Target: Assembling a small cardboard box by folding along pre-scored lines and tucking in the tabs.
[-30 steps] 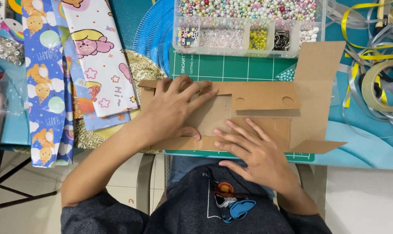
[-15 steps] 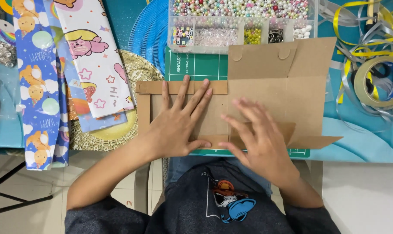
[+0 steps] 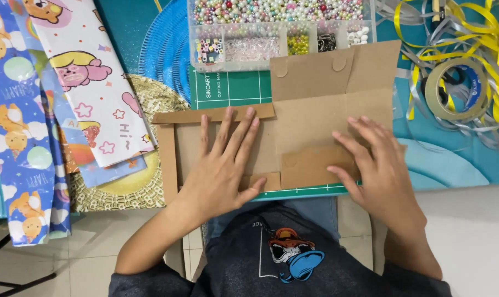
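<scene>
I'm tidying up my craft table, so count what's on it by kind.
Flattened cardboard box, under the left hand and right hand: 1
Wrapping paper sheets: 3 or more, overlapping
Bead organiser box: 1
Tape roll: 1
Ribbon tangle: 1
Cutting mat: 1
Total: at least 8

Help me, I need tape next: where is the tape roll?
In the head view the tape roll lies at the upper right among yellow and silver ribbons, right of the cardboard box and beyond the right hand.

Matt brown cardboard box [image 3: 315, 110], glossy printed wrapping paper [image 3: 90, 82], clear plastic bead organiser [image 3: 277, 33]
</scene>
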